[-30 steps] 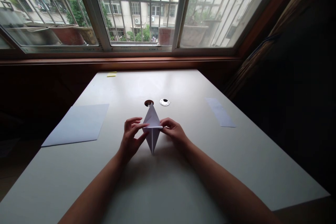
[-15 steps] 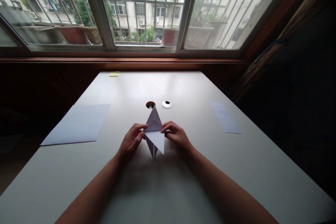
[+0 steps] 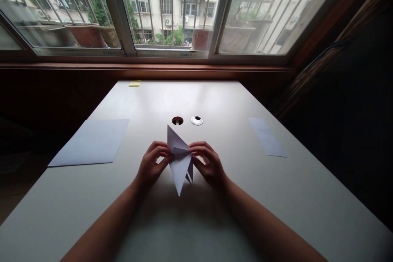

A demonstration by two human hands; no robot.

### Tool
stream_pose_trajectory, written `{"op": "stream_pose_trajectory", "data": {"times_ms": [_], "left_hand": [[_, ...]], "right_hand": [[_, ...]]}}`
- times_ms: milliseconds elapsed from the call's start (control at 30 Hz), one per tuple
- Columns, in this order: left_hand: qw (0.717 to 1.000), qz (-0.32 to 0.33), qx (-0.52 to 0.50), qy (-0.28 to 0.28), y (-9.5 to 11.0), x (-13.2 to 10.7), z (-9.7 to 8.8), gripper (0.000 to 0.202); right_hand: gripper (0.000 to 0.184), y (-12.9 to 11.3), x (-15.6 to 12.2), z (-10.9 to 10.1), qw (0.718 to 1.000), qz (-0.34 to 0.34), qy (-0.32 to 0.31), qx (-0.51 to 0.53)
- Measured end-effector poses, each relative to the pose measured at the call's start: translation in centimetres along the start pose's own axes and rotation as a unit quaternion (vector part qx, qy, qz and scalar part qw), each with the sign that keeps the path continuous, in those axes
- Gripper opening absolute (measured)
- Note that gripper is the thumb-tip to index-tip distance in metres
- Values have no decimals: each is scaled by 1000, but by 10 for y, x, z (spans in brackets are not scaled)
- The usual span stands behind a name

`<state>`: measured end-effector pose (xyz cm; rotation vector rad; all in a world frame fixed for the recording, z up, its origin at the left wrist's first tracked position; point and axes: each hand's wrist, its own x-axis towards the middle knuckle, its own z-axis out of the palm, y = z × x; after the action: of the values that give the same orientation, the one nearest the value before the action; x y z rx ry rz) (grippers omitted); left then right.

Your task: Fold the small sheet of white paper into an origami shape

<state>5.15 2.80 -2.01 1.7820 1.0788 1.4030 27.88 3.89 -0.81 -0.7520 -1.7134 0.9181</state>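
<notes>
A white folded paper figure [image 3: 180, 164] is held up over the middle of the table, between both hands. It has several pointed flaps: one rises to the upper left, a broad one hangs down toward me, and narrow tips show at its lower right. My left hand [image 3: 155, 159] pinches its left edge between thumb and fingers. On the opposite edge, my right hand [image 3: 208, 161] grips the paper with thumb below and fingers above. The fingertips partly cover the side corners.
White paper sheets [image 3: 89, 143] lie at the table's left edge, and a narrow paper strip [image 3: 267, 137] lies on the right. Beyond the figure are a round cable hole [image 3: 177, 120] and a metal ring cover [image 3: 197, 120]. Yellow sticky notes [image 3: 134, 83] sit at the far edge.
The paper figure has turned: its upper point now leans left, and the front flap hangs lower and more centrally. Both hands still hold its sides. The view has shifted slightly.
</notes>
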Motion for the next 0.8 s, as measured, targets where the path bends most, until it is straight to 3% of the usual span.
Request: {"op": "stream_pose_trajectory", "data": {"times_ms": [167,300,467,600,800], "left_hand": [[991,28,28,129,3,-1,-3,11],[986,2,-19,167,5,1,-6,11],[985,-24,-78,150,2,5,-7,11],[985,-17,-103,134,-5,6,-8,12],[993,-3,-101,54,0,3,-3,10]], "right_hand": [[25,1,-1,-1,999,3,46,-25],[26,8,-1,-1,994,-17,84,-71],[24,8,-1,-1,991,-72,55,-103],[37,4,-1,1,984,-115,27,-135],[30,3,1,4,971,-161,18,-178]]}}
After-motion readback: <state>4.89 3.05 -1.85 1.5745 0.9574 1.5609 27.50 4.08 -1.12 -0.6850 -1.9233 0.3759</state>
